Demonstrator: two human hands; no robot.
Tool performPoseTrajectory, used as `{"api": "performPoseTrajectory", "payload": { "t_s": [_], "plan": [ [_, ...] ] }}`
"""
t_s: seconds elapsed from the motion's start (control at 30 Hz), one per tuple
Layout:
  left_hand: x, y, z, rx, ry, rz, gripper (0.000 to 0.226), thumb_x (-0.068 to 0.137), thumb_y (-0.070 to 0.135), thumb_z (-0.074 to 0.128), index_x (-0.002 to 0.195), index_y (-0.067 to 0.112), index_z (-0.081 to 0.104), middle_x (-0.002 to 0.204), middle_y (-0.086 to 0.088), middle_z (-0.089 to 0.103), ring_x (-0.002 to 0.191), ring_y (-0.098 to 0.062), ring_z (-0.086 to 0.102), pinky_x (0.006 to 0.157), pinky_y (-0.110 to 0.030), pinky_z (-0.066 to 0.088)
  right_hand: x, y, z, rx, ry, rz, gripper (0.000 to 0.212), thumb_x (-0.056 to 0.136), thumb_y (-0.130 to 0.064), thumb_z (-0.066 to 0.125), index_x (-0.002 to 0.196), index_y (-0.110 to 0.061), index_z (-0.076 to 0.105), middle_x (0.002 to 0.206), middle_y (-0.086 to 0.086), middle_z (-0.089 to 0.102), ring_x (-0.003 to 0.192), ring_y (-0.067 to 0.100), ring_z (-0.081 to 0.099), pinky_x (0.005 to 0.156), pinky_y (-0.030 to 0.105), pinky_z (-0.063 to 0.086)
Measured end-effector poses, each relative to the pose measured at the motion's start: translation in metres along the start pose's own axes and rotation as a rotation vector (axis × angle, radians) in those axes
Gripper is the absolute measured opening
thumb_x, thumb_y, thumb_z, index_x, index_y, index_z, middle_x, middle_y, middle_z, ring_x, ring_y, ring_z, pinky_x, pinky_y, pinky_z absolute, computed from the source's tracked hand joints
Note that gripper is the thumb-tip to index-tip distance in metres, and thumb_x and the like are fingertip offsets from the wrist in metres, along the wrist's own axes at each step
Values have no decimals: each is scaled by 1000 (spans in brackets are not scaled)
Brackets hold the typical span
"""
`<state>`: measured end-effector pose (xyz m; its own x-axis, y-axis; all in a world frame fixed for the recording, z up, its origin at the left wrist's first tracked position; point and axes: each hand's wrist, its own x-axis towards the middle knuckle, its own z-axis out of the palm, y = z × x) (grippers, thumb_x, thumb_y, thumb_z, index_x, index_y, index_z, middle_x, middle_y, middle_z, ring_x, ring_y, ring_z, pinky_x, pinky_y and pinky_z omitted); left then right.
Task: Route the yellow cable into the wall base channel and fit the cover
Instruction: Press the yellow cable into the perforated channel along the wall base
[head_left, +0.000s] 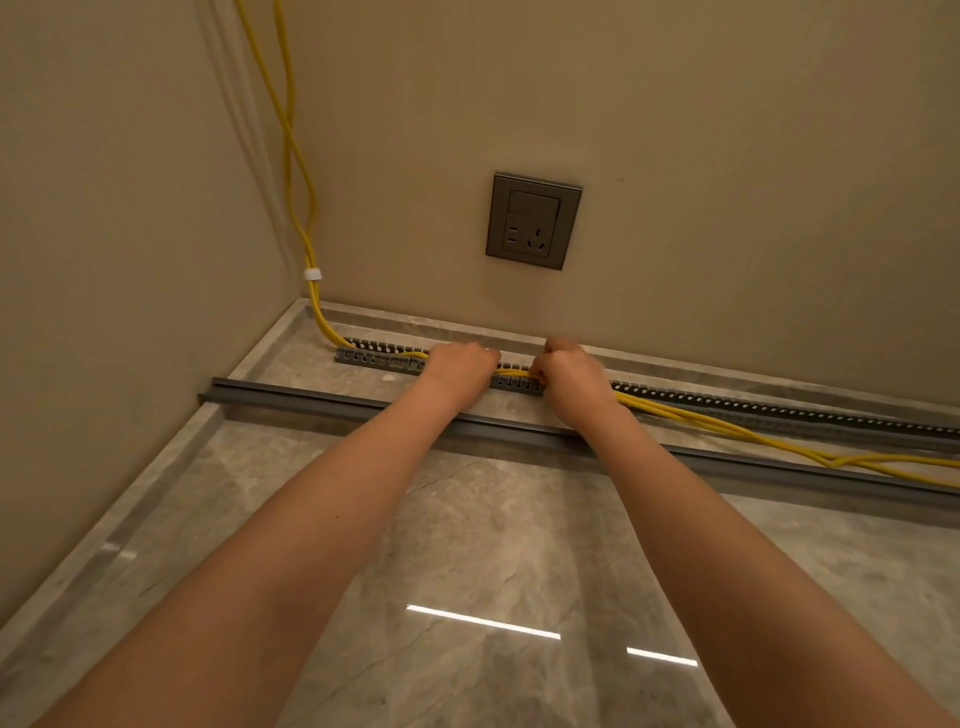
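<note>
A grey slotted channel (753, 406) runs along the foot of the back wall. The yellow cable (727, 427), two strands, comes down the corner through a white clip (312, 274) and lies in the channel's left end. My left hand (457, 359) presses down on the cable inside the channel. Just to its right, my right hand (569, 371) is closed around the strands above the channel. From there the cable leaves the channel and trails right across the floor. The long grey cover (322, 397) lies on the floor, parallel to the channel and in front of it, under both forearms.
A grey wall socket (533, 221) sits on the back wall above my hands. The side wall meets the back wall at the left corner. Glossy marble floor tiles (467, 545) stretch toward me, with a raised stone skirting ledge (727, 364) along the walls.
</note>
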<state>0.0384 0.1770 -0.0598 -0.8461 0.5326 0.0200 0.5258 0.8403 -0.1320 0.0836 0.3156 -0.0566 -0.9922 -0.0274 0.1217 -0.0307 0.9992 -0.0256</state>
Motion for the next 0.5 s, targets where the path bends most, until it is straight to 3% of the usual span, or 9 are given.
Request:
{"api": "performPoseTrajectory", "payload": {
  "t_s": [0.2, 0.37, 0.5],
  "plan": [
    [2, 23, -5, -126, 69, 125, 30, 94, 18, 43, 120, 6, 53, 124, -14, 55, 113, -33, 56, 84, -40, 47, 3, 0, -1, 26, -9, 66, 27, 88, 0, 49, 108, -5, 66, 115, 16, 59, 108, 33, 56, 82, 36, 47],
    [4, 33, -7, -166, 80, 58, 28, 94, 16, 43, 113, 4, 58, 119, -17, 60, 110, -34, 58, 85, -39, 47, 0, 1, 4, 167, 58, 192, 29, 86, 0, 48, 110, -9, 63, 115, 14, 62, 107, 31, 57, 82, 36, 47],
    [6, 36, -7, -129, 38, 56, 29, 94, 17, 44, 113, 4, 60, 118, -16, 61, 110, -34, 59, 85, -39, 48, -3, 1, 4, 140, 13, 148, 27, 87, -2, 48, 107, -7, 66, 115, 14, 58, 105, 32, 56, 79, 34, 44]
  ]
}}
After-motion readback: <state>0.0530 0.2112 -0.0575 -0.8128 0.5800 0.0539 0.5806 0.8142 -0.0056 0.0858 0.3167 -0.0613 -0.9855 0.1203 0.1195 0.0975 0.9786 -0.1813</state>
